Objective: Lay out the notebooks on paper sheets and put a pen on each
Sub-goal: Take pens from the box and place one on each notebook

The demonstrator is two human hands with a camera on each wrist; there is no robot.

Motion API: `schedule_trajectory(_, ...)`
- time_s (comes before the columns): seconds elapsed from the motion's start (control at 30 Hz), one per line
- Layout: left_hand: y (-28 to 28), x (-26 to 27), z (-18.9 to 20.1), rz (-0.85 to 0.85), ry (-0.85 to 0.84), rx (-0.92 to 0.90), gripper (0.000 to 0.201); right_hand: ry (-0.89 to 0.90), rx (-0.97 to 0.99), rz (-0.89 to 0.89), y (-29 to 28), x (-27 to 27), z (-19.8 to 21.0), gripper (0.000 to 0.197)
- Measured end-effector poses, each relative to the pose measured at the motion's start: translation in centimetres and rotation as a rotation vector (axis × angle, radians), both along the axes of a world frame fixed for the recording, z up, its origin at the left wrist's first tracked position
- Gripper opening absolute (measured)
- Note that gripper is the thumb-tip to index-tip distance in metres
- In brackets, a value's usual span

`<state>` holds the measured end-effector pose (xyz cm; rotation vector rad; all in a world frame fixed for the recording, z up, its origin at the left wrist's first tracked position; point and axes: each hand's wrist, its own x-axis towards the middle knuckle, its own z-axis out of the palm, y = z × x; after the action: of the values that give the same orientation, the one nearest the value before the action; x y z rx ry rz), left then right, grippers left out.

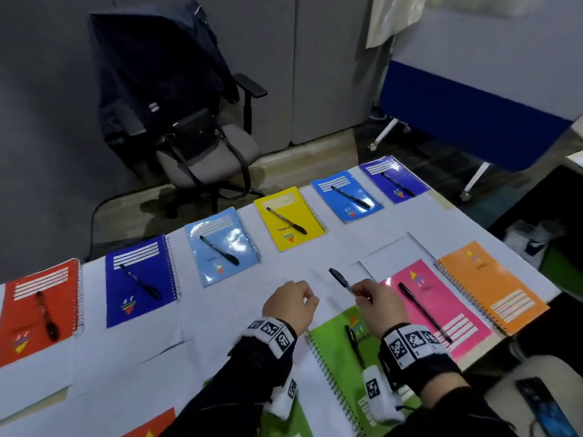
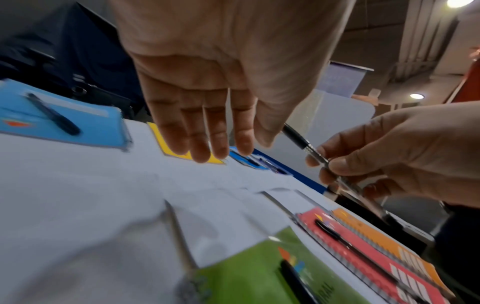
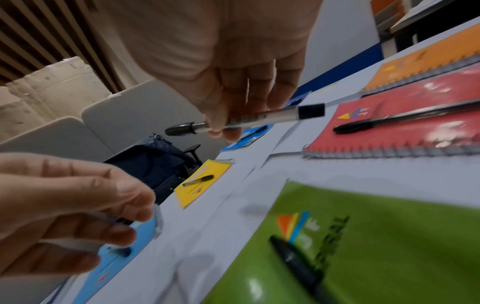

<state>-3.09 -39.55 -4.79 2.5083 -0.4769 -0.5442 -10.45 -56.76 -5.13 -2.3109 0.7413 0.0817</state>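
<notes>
Right hand (image 1: 380, 305) pinching clear pen (image 1: 342, 281) at frame centre, above bare paper sheets (image 1: 239, 298). Left hand (image 1: 291, 305) just beside, fingers loosely curled, holding nothing. Orange notebook (image 1: 492, 287) at right, penless; green notebook (image 1: 340, 361) and pink notebook (image 1: 438, 307) each bearing a pen.

Spiral notebooks on white paper sheets (image 1: 220, 307), far row of six each bearing a black pen, green notebook (image 1: 344, 357) and pink notebook (image 1: 441, 307) with pens, orange notebook (image 1: 492, 285) bare, one clear-barrelled capped pen (image 1: 342, 280) held above the sheets
</notes>
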Motion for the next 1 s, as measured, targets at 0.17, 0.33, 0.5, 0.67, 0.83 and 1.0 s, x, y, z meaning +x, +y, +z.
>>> schedule_trajectory(0.17,-5.2,-0.6,-1.7,-0.116,0.059,0.045,0.02,-0.015,-0.092,-0.146,-7.1,-1.3,-0.3,0.017)
schedule_trajectory(0.33,-8.8,-1.0,-3.2,-0.184,0.097,0.107,0.025,0.023,-0.138,-0.326,-15.3,-3.0,-0.8,0.02)
schedule_trajectory(0.5,-10.0,-1.0,-4.9,-0.235,0.158,0.187,0.032,0.09,-0.201,-0.47,-21.5,-4.1,-1.0,0.018)
schedule_trajectory(0.67,-9.5,-1.1,-6.0,-0.24,0.164,0.224,0.039,0.18,-0.229,-0.544,-25.3,-4.4,-2.8,0.018)
schedule_trajectory(0.83,-9.5,-0.9,-6.3,-0.245,0.156,0.239,0.04,0.219,-0.252,-0.493,-26.4,-3.8,-4.4,0.019)
schedule_trajectory(1.0,-9.7,-0.8,-6.1,-0.249,0.139,0.243,0.039,0.258,-0.277,-0.471,-27.0,-3.1,-5.5,0.016)
